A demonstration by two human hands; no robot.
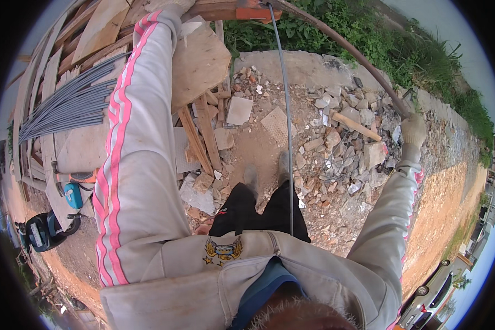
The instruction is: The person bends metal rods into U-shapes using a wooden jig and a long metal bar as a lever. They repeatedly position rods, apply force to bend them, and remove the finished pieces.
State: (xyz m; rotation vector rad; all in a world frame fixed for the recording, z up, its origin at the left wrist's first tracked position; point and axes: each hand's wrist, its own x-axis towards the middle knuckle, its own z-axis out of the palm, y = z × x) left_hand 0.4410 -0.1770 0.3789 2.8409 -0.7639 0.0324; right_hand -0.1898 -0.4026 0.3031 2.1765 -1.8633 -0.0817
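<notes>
My right hand (413,130), in a pale glove, is closed round the lower end of a long brown metal bar (346,47) at the right. The bar runs up and left to an orange metal piece (257,14) at the top edge, beside a wooden beam (212,10). From that piece a thin grey steel rod (285,88) stretches toward my body, passing in front of my legs. At the upper left, my gloved left hand (171,5) is by the boards near the beam. The picture's edge cuts off its fingers, so its hold is hidden.
Grey steel rods (66,107) lie on planks at left, near an orange-handled tool (82,176) and a teal case (72,195). A plywood piece (201,66) sits beside my left arm. Rubble (335,137) with a wooden handle (357,125) covers the ground; a motorcycle (47,231) stands lower left.
</notes>
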